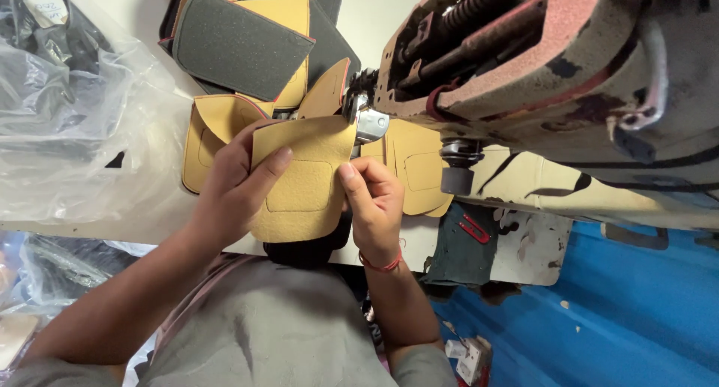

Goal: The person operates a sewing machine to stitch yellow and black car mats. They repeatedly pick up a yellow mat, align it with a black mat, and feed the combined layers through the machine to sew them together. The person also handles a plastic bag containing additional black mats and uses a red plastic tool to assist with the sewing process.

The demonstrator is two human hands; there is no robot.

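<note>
Just beyond both hands, sewing machine [569, 65] overhanging the counter [374, 20], stacked tan pieces [247, 42] behind, tan suede piece [303, 181] pinched between left hand [240, 185] and right hand [374, 203], each grip clamped on its edges.

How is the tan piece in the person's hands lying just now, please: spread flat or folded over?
Spread flat: the tan piece shows one whole face with its stitched rectangle, the left hand and right hand pinching its side edges.

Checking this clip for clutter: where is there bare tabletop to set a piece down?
Bare white table shows between the dark pad stack and the sewing machine. It is crowded around both hands, left hand and right hand, holding the tan piece.
</note>
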